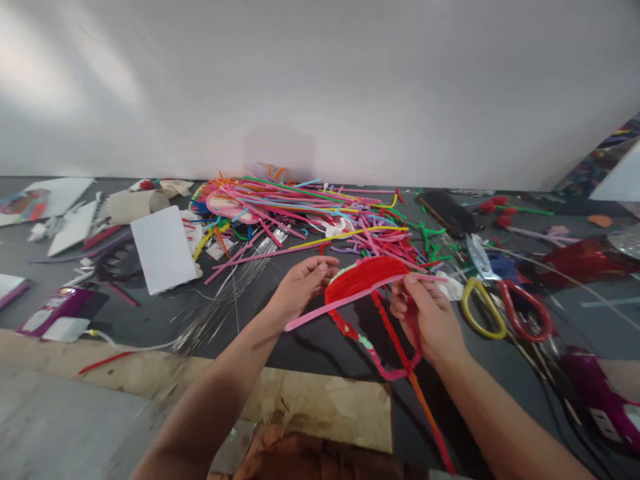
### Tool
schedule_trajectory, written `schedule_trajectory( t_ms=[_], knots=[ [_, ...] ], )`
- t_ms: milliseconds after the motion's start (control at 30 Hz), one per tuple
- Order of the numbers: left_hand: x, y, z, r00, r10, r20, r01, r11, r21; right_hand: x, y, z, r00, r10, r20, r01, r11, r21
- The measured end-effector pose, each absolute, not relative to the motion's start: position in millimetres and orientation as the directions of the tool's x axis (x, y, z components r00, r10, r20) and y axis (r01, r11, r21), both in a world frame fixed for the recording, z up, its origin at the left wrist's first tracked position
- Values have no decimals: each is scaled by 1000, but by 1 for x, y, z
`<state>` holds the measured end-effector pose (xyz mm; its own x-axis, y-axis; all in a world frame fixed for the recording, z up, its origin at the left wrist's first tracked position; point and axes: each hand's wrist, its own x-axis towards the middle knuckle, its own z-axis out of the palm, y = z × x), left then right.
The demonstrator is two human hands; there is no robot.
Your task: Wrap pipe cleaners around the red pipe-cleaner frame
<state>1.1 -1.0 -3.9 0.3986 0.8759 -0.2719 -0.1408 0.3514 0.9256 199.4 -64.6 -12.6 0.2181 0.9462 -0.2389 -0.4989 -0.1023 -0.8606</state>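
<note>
A flat red fuzzy panel (367,280), apparently made of pipe cleaners side by side, is held up in front of me. Hanging below it are a loop of red, pale green and pink pipe cleaner and a long red-to-orange stem (420,387). My right hand (427,313) pinches the panel's right end together with a straight pink pipe cleaner (320,312), which runs along the panel's lower edge. At the panel's left end is my left hand (306,283), its thumb and fingers curled together; whatever is between them is hidden.
A heap of colourful pipe cleaners (300,207) lies behind my hands. Scissors with yellow and red handles (505,310) are at right, near a dark elongated object (447,212). At left are a white card (164,250), thin wires (220,300) and a purple glue gun (57,310).
</note>
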Motion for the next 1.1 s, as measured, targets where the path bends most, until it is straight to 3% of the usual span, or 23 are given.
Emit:
schedule_trajectory(
  t_ms=[100,267,467,600,767,1000,1100],
  knots=[
    [0,3,-11,440,848,-296,-188,409,893,199,-61,-10,278,919,-278,-611,-54,-790],
    [6,-6,-10,623,718,-311,-207,534,820,198,-60,-9,398,869,-295,-638,31,-770],
    [10,-14,-5,624,742,-247,-249,488,837,195,-61,-17,496,829,-258,-512,40,-858],
    [6,-11,-5,551,777,-305,-173,464,869,191,-62,-22,420,880,-221,-497,20,-867],
    [-6,1,5,466,842,-273,-319,447,836,198,-59,-20,254,945,-206,-606,-11,-795],
    [-11,7,3,575,752,-321,-292,556,779,203,-60,-16,2,943,-332,-567,-272,-777],
    [-5,4,-3,536,763,-361,-212,536,817,203,-64,-12,-52,951,-303,-537,-283,-795]
  ],
)
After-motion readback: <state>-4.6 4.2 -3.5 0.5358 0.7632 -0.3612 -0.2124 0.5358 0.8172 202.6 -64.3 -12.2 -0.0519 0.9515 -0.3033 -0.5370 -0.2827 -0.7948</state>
